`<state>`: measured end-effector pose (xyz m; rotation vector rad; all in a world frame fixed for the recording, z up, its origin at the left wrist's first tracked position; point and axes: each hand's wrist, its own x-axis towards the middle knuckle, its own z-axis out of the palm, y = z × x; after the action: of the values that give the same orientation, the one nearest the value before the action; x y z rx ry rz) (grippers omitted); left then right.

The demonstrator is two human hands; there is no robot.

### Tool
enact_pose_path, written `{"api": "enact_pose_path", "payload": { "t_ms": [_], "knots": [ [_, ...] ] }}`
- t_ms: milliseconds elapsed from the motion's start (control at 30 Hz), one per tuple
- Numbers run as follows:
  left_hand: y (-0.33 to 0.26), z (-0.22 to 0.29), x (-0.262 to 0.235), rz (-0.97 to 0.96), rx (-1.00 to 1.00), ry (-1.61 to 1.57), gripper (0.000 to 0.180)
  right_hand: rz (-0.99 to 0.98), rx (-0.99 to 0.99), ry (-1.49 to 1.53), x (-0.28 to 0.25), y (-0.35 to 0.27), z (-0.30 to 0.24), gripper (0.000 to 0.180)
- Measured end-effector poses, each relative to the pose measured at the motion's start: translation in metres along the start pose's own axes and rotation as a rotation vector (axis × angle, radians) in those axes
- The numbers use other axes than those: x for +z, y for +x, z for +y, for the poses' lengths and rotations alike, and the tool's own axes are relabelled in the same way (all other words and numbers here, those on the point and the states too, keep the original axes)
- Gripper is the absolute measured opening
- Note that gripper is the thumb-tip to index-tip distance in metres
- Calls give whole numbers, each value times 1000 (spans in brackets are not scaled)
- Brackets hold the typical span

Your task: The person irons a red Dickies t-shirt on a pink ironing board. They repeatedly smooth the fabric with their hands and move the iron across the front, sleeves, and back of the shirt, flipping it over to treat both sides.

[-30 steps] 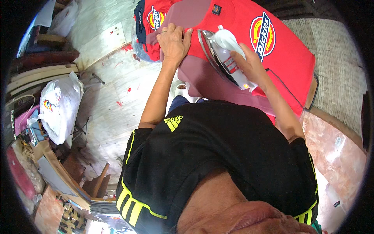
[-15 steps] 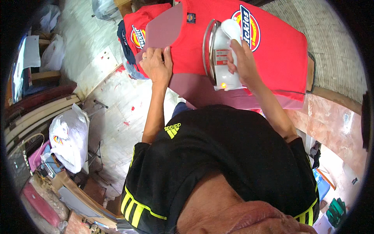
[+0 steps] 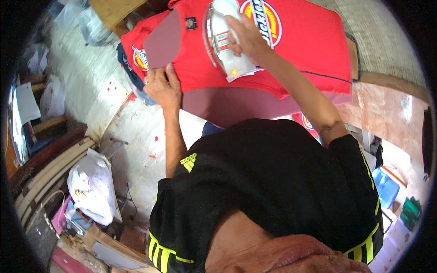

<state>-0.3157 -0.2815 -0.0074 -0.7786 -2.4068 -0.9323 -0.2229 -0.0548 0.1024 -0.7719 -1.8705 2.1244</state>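
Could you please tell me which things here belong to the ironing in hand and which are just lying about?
In use: iron under right hand; red shirt held by left hand; ironing board.
Lying about: white plastic bag; blue bottle.

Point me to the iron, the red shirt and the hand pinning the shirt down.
Iron (image 3: 221, 43): head view, on its white body below the gripping hand.
Red shirt (image 3: 305, 50): head view, on plain red cloth right of the round print.
Left hand (image 3: 161, 86): head view, on the back of the hand.
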Motion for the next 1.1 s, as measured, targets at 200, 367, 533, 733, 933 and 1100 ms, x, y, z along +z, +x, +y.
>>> {"api": "enact_pose_path", "payload": {
  "t_ms": [200,367,533,733,933,1100],
  "knots": [
    [3,-2,3,30,33,-24,20,-199,169,-194,-60,-58,-16,36],
    [1,14,-7,-2,-43,193,23,-31,210,-121,-132,-131,-44,35],
    [7,115,0,-8,79,108,48,158,151,-184,-215,-138,-35,35],
    [-47,243,91,-406,222,-52,71,78,20,-313,-268,-74,-17,33],
    [-57,264,105,-479,229,120,78,64,-117,-256,-268,27,-28,25],
    [-56,263,106,-457,268,193,78,-76,-223,-445,-288,80,-28,36]
  ]
}}
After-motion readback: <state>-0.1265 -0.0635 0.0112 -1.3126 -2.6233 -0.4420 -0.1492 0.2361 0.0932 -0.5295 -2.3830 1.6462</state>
